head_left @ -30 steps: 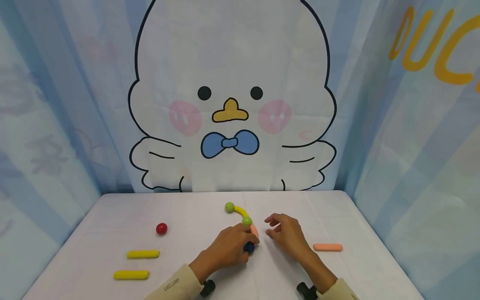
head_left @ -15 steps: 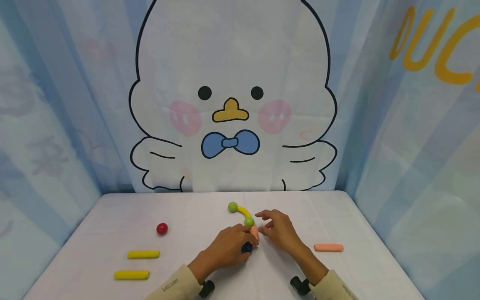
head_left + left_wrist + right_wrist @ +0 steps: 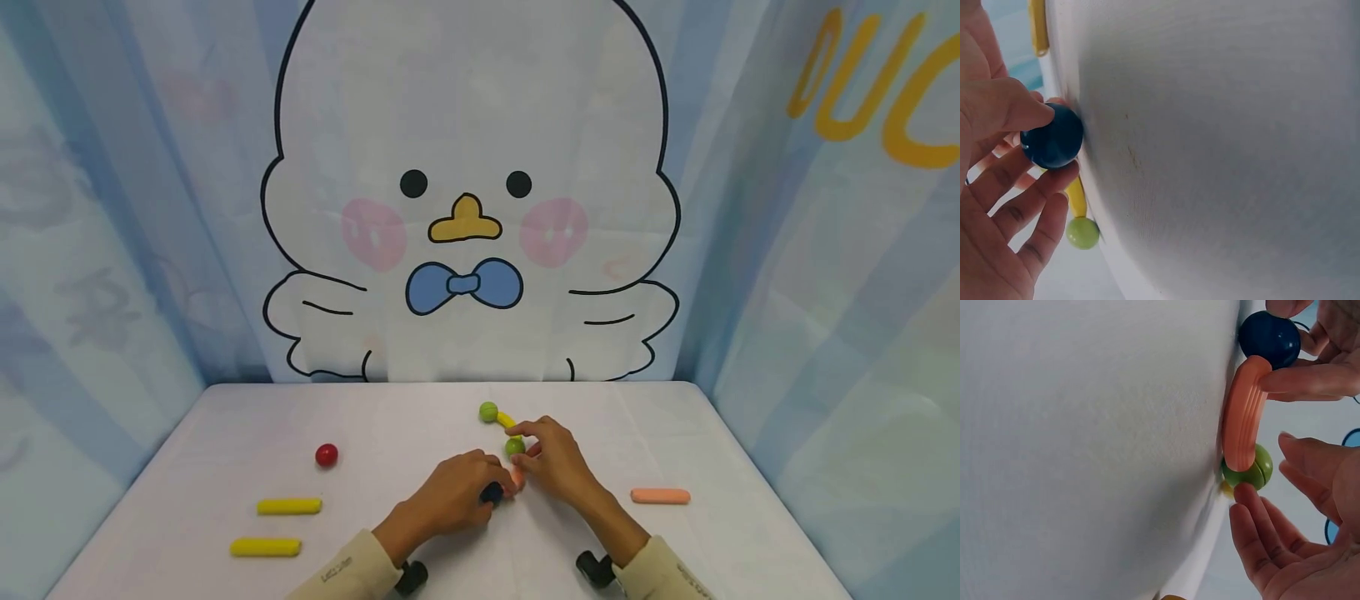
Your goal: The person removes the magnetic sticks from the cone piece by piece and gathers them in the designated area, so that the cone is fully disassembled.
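Observation:
My left hand (image 3: 457,492) pinches a dark blue ball (image 3: 1054,140) between thumb and fingers, low over the white table. One of its fingers also lies along a curved, grooved orange stick (image 3: 1244,419), whose end meets the blue ball. At the stick's other end is a green ball (image 3: 514,447). From there a curved yellow stick (image 3: 506,419) leads to a second green ball (image 3: 488,412), making a chain. My right hand (image 3: 555,458) has its fingers spread loosely around the nearer green ball, a fingertip at its edge, with a gap showing on the other side.
A red ball (image 3: 326,455) lies on the left of the table. Two yellow sticks, one farther (image 3: 288,506) and one nearer (image 3: 265,547), lie in front of it. Another orange stick (image 3: 660,497) lies right of my right hand. A printed curtain (image 3: 465,333) stands behind the table.
My right hand has moved left to the nearer green ball. The chain's far end has swung to the right, while the blue ball in my left hand has shifted slightly left.

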The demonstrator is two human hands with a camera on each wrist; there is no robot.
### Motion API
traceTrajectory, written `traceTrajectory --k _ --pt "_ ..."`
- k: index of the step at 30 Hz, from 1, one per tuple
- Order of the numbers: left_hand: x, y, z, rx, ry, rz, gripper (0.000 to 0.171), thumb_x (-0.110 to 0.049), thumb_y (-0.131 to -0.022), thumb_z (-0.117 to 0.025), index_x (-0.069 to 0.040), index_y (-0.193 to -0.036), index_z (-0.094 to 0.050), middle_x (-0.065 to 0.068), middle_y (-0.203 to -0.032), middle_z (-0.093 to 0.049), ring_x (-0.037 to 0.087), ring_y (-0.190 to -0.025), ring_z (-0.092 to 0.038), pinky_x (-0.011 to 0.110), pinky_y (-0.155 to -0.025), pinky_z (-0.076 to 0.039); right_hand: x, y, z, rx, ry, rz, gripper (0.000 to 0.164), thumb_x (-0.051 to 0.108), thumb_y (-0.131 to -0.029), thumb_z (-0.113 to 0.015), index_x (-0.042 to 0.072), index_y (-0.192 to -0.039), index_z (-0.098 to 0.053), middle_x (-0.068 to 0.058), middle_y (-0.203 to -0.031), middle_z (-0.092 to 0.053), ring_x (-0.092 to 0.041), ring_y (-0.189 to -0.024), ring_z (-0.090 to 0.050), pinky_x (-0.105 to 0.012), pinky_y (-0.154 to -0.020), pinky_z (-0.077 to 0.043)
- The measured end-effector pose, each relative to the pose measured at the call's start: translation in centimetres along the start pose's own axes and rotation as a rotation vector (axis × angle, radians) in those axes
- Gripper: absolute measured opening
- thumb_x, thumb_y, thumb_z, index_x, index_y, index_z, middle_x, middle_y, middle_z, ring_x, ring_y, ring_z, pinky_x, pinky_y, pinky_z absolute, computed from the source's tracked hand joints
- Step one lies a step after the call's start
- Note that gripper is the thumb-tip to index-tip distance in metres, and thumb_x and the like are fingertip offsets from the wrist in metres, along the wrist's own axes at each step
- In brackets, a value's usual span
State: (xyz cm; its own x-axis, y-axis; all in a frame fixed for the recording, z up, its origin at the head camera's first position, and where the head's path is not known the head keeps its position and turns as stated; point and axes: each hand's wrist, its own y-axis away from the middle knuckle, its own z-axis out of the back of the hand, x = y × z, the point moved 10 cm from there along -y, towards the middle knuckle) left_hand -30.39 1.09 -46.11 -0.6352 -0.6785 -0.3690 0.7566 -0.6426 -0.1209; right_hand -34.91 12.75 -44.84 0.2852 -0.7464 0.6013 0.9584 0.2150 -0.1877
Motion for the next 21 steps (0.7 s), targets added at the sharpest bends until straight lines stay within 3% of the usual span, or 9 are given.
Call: traceTrajectory --k 11,21 --pt "0.19 -0.08 -0.07 0.005 0.015 0.028 0.039 -0.002 -0.082 -0.083 -0.028 -0.111 -0.08 -0.016 -0.109 -0.073 0.002 -0.103 -0.062 0.028 -0.092 -0.056 -0.62 -0.18 -0.47 0.008 0.022 -0.003 0.034 0.007 -0.084 -0.089 0.014 -0.116 -0.08 -0.007 -0.101 -0.065 -0.01 -0.075 -0.057 -0.023 -0.064 -0.048" --pt "0.62 -0.08 0.11 -0.011 -0.028 0.084 0.033 -0.03 -0.087 -0.09 -0.025 -0.117 -0.078 -0.004 -0.121 -0.075 0.01 -0.11 -0.066 0.034 -0.093 -0.059 -0.67 -0.36 -0.93 0.016 0.035 -0.011 0.035 0.007 -0.082 -0.09 0.013 -0.114 -0.078 -0.006 -0.1 -0.065 -0.011 -0.075 -0.058 -0.025 -0.067 -0.051"
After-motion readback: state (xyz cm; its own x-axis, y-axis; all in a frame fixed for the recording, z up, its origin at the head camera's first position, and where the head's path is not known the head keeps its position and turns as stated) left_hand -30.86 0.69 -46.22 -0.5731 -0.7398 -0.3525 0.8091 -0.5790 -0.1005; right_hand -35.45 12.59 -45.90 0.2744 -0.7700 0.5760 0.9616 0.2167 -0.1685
